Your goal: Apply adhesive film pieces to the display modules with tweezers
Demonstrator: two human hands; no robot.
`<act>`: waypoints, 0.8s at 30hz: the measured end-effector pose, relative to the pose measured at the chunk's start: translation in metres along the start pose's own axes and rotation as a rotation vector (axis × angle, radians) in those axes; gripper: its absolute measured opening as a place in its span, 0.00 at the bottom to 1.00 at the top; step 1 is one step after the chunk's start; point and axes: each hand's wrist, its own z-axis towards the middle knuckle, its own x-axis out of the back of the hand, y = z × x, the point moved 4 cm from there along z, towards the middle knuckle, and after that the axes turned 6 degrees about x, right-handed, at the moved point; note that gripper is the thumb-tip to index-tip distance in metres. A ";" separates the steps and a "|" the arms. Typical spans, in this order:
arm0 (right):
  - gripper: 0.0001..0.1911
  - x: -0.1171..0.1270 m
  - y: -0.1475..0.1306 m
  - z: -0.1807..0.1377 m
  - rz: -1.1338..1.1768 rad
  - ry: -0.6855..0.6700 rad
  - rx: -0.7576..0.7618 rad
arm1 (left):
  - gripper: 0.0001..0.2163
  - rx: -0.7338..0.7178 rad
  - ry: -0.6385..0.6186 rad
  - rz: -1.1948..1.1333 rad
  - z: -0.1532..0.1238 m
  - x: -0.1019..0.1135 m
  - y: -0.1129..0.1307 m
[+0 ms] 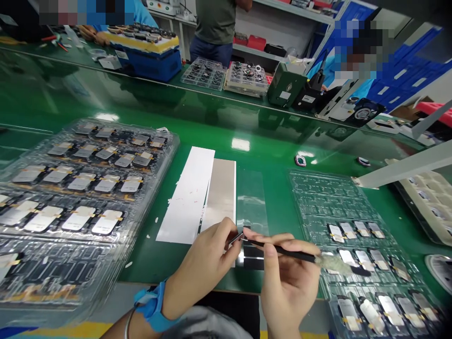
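Left of our fingers lies a clear blister tray (174,141), its pockets holding rows of flat foil-backed parts (77,219), spaced apart, it seems, so each lifts out singly. A blue wrist strap (151,303) circles our left wrist, probably for grounding. Above our fingers, three strips lie flat on the green bench (268,155): a white strip (187,195), a silver sheet (221,193) and a clear film (250,197). Our two hands work together: the left hand (201,263) has its fingertips pressed together on a small metal sliver (235,238), while the right hand (289,282) has its fingers closed around a black-handled tool (286,252), whose tip meets the sliver. Right of our fingers, a second blister tray (300,188) holds more parts.
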 end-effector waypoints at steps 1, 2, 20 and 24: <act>0.10 -0.001 -0.001 0.000 -0.009 -0.002 0.016 | 0.04 -0.004 0.002 -0.018 0.000 0.000 0.000; 0.11 -0.002 -0.001 0.000 -0.016 -0.003 0.031 | 0.07 -0.016 0.001 -0.034 0.000 0.001 0.000; 0.13 -0.010 0.003 -0.008 -0.100 0.052 0.131 | 0.24 -0.056 -0.120 -0.135 -0.004 0.002 -0.001; 0.13 -0.008 0.003 -0.009 -0.093 0.055 0.112 | 0.24 -0.050 -0.120 -0.148 -0.003 0.001 -0.003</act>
